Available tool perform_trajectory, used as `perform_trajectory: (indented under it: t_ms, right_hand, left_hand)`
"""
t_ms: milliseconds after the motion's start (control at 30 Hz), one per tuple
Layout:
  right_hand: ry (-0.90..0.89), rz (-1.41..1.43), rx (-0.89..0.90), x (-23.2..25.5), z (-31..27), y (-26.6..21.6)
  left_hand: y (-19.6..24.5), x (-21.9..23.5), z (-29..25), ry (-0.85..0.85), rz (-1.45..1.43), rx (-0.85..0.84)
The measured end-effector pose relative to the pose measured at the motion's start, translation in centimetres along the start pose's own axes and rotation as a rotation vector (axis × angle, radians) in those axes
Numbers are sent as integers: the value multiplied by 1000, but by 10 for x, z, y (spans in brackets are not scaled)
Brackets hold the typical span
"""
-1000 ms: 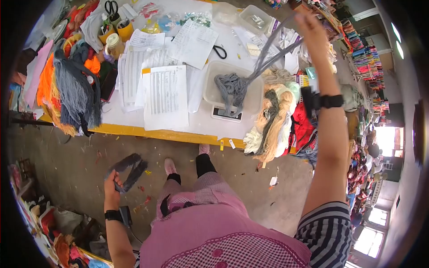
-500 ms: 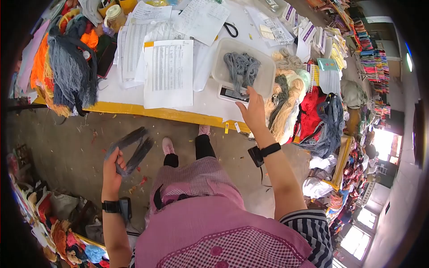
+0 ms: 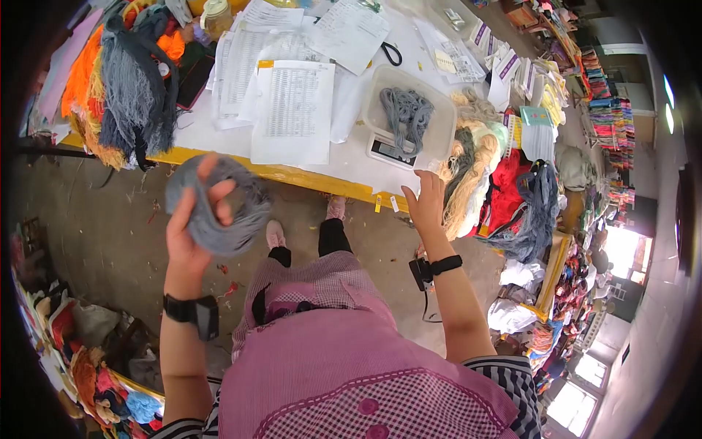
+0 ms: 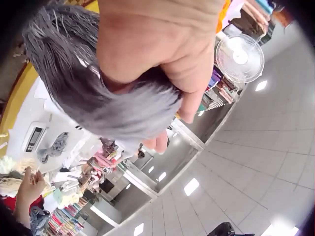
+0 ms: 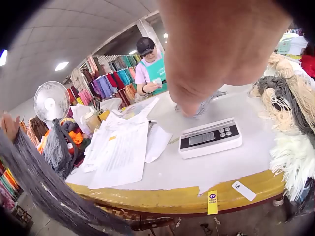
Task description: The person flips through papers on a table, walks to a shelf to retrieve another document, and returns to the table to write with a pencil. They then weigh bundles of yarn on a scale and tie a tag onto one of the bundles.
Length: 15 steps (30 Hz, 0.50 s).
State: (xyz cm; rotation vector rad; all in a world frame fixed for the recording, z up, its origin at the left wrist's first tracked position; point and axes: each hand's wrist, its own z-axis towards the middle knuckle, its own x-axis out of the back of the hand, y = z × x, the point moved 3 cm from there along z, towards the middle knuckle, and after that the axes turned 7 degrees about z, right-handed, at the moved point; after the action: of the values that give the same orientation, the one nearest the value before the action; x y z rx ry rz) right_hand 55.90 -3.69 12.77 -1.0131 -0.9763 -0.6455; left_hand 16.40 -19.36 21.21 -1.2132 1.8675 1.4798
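Observation:
My left hand grips a looped skein of grey yarn out past the table's front edge, its fingers passing through the loop. The left wrist view shows the fingers curled round the strands. Beside the table's front edge, my right hand is held with its fingers loosely extended and nothing in it. Just beyond it sits a small digital scale with a clear plastic tub on it. More grey yarn lies heaped in the tub, an end hanging over the rim near the display.
Printed sheets cover the table's middle. Grey and orange skeins hang over its left front edge; cream skeins and red material lie at the right. Across the table stands a person in a black cap.
My right hand lowered its yarn into the tub, released it and drew back toward me. My left hand raised its skein toward the camera, and the loop looks rounder and blurred.

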Motion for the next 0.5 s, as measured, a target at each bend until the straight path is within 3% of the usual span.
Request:
perform_trajectory:
  t_ms: [100, 200, 500]
  right_hand:
    - [6, 47, 17, -2, 4, -5]
    - [43, 8, 23, -5, 11, -7]
    - [85, -157, -4, -22, 47, -4]
  left_hand:
    - [-19, 8, 15, -32, 157, 120]
    - [-28, -21, 20, -57, 307, 156]
    - [-46, -30, 34, -57, 325, 230]
